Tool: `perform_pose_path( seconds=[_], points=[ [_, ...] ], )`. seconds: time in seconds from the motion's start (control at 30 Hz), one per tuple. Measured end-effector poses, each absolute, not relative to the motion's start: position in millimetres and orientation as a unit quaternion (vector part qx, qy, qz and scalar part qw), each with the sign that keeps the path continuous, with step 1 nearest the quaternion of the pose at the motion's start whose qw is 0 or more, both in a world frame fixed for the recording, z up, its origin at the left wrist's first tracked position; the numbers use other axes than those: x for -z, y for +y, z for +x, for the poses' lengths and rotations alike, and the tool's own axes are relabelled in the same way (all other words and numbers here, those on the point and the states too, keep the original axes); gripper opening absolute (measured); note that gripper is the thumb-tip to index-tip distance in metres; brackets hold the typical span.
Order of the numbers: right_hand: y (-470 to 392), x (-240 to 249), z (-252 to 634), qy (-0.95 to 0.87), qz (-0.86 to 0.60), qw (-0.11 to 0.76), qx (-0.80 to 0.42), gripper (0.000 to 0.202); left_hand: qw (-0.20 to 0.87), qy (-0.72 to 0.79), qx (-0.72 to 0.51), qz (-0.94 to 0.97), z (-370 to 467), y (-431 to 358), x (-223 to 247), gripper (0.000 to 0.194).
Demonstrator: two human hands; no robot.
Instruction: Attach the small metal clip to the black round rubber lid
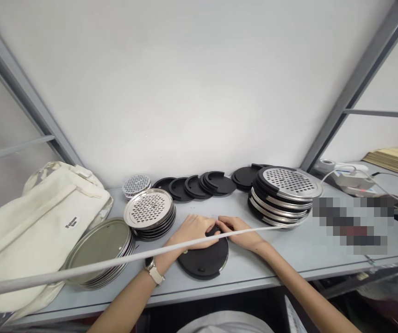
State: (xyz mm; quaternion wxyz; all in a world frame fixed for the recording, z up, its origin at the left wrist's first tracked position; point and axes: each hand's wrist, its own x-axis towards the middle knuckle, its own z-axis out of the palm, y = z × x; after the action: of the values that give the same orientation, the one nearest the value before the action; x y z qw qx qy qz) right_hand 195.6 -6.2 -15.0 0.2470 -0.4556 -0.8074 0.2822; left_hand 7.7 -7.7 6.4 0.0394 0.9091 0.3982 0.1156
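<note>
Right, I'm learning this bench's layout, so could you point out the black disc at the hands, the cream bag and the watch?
Black disc (206, 260): head view, flat face.
Cream bag (37, 219): head view, fabric side.
Watch (156, 274): head view, pale strap.

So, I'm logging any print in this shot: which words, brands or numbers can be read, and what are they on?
None can be quoted for certain.
Round white sticker on the cream bag: dark print, too blurred to read.
Watch face: too small to read.
Pixelated patch at the right: nothing legible.
</note>
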Motion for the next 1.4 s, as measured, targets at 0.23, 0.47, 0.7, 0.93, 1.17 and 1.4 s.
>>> perform_pose_path(
  seconds=[0.23, 0.47, 0.7, 0.93, 1.17, 1.4],
  points=[
    [-8.5, 18.9, 197.3, -0.806, -0.447, 0.255, -0.292, 0.034, 0.076, 0.411, -0.154, 0.895, 7.2, -11.6, -12.6, 0.017],
    [-8.3, 24.6, 200.8, -0.81, -0.425, 0.266, -0.305, 0.032, 0.086, 0.383, -0.172, 0.904, 6.1, -10.0, -8.6, 0.012],
    [-13.4, 23.0, 205.1, -0.807, -0.422, 0.266, -0.317, 0.031, 0.1, 0.389, -0.173, 0.899, 6.3, -9.5, -8.0, 0.011],
    [-21.5, 19.6, 207.1, -0.796, -0.428, 0.27, -0.331, 0.019, 0.121, 0.381, -0.176, 0.899, 6.7, -10.0, -10.8, 0.015],
    [-24.9, 26.0, 200.8, -0.8, -0.465, 0.269, -0.268, 0.015, 0.111, 0.378, -0.164, 0.904, 6.8, -8.7, -9.9, 0.018],
    [-29.1, 33.1, 199.0, -0.828, -0.475, 0.243, -0.174, 0.019, 0.116, 0.375, -0.157, 0.906, 7.3, -10.5, -14.3, 0.017]
  ],
)
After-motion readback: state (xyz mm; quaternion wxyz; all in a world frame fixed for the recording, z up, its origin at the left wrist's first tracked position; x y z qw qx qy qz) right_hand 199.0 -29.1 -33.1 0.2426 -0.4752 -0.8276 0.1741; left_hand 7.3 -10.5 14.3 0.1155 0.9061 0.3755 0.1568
